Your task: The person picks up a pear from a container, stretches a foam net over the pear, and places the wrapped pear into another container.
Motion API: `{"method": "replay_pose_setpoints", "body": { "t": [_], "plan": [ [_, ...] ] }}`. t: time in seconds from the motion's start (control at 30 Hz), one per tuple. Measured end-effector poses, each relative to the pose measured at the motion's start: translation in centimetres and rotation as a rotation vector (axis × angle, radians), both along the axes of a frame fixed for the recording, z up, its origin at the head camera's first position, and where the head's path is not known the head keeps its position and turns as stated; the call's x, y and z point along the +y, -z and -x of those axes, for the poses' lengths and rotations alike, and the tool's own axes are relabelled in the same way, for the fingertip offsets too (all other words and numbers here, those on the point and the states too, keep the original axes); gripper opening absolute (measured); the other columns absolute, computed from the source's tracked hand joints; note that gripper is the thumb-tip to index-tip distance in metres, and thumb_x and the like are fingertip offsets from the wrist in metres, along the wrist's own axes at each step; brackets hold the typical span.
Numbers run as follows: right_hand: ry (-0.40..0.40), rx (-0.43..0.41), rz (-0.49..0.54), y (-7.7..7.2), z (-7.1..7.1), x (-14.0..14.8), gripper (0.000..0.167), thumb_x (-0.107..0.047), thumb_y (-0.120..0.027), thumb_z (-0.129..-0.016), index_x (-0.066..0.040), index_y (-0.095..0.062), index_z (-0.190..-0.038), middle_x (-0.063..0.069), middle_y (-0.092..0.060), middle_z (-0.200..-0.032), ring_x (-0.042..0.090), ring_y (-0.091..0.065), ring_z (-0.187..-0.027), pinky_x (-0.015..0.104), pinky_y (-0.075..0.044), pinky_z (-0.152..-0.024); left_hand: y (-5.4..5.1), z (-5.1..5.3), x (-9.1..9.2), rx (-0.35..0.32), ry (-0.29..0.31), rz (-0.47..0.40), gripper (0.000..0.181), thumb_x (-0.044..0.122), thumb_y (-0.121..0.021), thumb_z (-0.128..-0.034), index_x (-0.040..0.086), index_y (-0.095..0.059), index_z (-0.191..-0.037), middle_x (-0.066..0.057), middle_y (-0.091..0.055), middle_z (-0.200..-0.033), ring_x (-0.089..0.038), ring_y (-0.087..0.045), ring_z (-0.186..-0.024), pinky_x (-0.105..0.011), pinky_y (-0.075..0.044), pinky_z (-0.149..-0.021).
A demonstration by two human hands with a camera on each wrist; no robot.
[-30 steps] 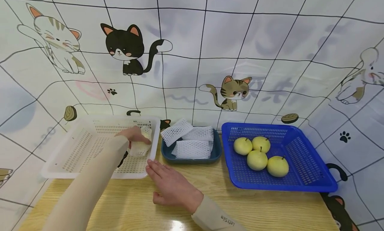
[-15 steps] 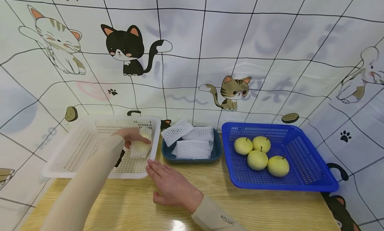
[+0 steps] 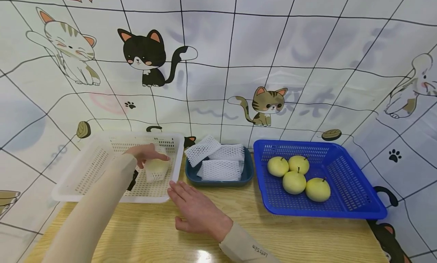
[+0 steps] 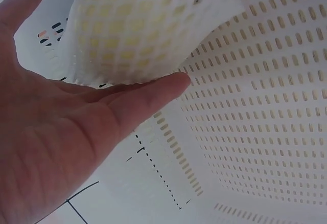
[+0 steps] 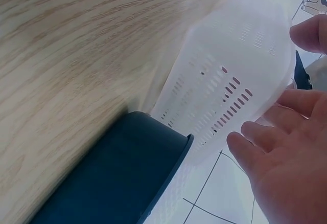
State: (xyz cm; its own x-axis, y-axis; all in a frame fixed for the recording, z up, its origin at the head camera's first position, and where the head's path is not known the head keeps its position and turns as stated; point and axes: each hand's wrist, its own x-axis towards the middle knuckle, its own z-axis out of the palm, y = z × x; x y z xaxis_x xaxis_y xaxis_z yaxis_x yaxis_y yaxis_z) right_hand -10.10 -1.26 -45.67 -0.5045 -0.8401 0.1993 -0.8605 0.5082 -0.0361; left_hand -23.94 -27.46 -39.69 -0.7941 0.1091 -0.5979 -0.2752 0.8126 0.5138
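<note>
Inside the white basket [image 3: 87, 194], at its right end, lies a yellow-green apple in a white foam net [image 3: 157, 169]. My left hand [image 3: 145, 153] reaches over it. In the left wrist view, straight fingers lie along the edge of the foam net [image 4: 130, 29], and the thumb stands apart; the far side of the fruit is hidden. My right hand [image 3: 201, 211] is held above the table, its straight fingertips at the basket's near right corner. Through the right wrist camera, those spread fingers show beside the basket wall [image 5: 214, 91].
A dark teal tray [image 3: 218, 183] with several empty foam nets [image 3: 222, 170] stands right of the white basket. Farther right, a blue basket [image 3: 355, 213] holds several bare yellow-green apples [image 3: 293, 182]. A cat-print sheet [image 3: 205, 84] hangs behind the wooden table [image 3: 153, 232].
My left hand and the netted apple have shifted slightly leftward within the white basket. My right hand stays in place at the basket corner.
</note>
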Motion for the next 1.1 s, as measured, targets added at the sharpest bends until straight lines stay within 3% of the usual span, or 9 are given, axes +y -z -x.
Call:
{"method": "replay_pose_setpoints", "body": {
  "t": [0.13, 0.27, 0.47, 0.6, 0.7, 0.9, 1.1],
  "plan": [
    [-0.001, 0.009, 0.014, 0.0, 0.0, 0.1, 0.076, -0.038, -0.065, -0.097, -0.005, -0.037, -0.160, 0.013, -0.027, -0.168, 0.028, -0.029, -0.154, 0.036, -0.026, -0.123, 0.0, 0.0, -0.1, 0.006, -0.018, 0.019, 0.085, 0.050, -0.072, -0.0930, -0.010, -0.038, -0.143, -0.030, -0.052, -0.137, -0.046, -0.059, -0.113, -0.052, -0.059, -0.083],
    [0.003, 0.001, 0.012, 0.0, 0.0, 0.0, 0.075, -0.037, -0.064, -0.097, -0.006, -0.036, -0.160, 0.013, -0.026, -0.169, 0.028, -0.028, -0.154, 0.036, -0.026, -0.123, 0.2, 0.1, -0.2, 0.000, -0.036, 0.059, 0.106, 0.053, -0.072, -0.0917, -0.013, -0.019, -0.154, -0.040, -0.033, -0.151, -0.061, -0.047, -0.125, -0.052, -0.060, -0.081],
    [0.004, 0.001, 0.014, -0.1, 0.1, 0.1, 0.075, -0.037, -0.065, -0.097, -0.006, -0.037, -0.160, 0.013, -0.027, -0.168, 0.028, -0.029, -0.154, 0.036, -0.027, -0.123, 0.3, 0.2, -0.2, 0.011, -0.030, 0.082, 0.116, 0.055, -0.071, -0.0919, -0.016, -0.006, -0.156, -0.043, -0.023, -0.156, -0.063, -0.041, -0.130, -0.053, -0.060, -0.082],
    [0.018, -0.022, 0.030, -0.3, 0.2, 0.3, 0.076, -0.038, -0.067, -0.096, -0.008, -0.038, -0.160, 0.012, -0.026, -0.169, 0.030, -0.030, -0.153, 0.040, -0.031, -0.121, 0.3, 0.3, -0.5, 0.102, 0.027, 0.134, 0.113, 0.058, -0.064, -0.0952, -0.019, -0.006, -0.155, -0.043, -0.021, -0.157, -0.061, -0.033, -0.140, -0.064, -0.044, -0.105],
    [0.043, -0.031, 0.044, -0.6, 0.3, 0.8, 0.076, -0.039, -0.068, -0.096, -0.012, -0.038, -0.160, 0.010, -0.026, -0.169, 0.030, -0.030, -0.153, 0.042, -0.034, -0.119, 0.0, 0.2, -0.7, 0.201, 0.053, 0.192, 0.109, 0.057, -0.059, -0.0972, -0.021, -0.009, -0.153, -0.044, -0.026, -0.154, -0.060, -0.033, -0.141, -0.067, -0.034, -0.112],
    [0.101, -0.018, 0.132, -1.4, 0.7, 2.7, 0.072, -0.040, -0.070, -0.095, -0.015, -0.043, -0.157, 0.007, -0.032, -0.167, 0.031, -0.030, -0.153, 0.048, -0.040, -0.115, -1.3, -0.3, -1.0, 0.324, 0.082, 0.257, 0.095, 0.050, -0.058, -0.0983, -0.019, -0.021, -0.152, -0.044, -0.037, -0.148, -0.060, -0.043, -0.133, -0.068, -0.041, -0.105],
    [0.183, -0.082, 0.253, -2.2, 1.1, 5.4, 0.064, -0.034, -0.070, -0.097, -0.011, -0.050, -0.153, 0.009, -0.039, -0.164, 0.033, -0.034, -0.151, 0.051, -0.039, -0.115, -3.3, -1.6, 0.3, 0.493, 0.080, 0.295, 0.084, 0.041, -0.058, -0.0993, -0.015, -0.026, -0.154, -0.044, -0.038, -0.147, -0.060, -0.045, -0.130, -0.070, -0.043, -0.100]
  ]
}}
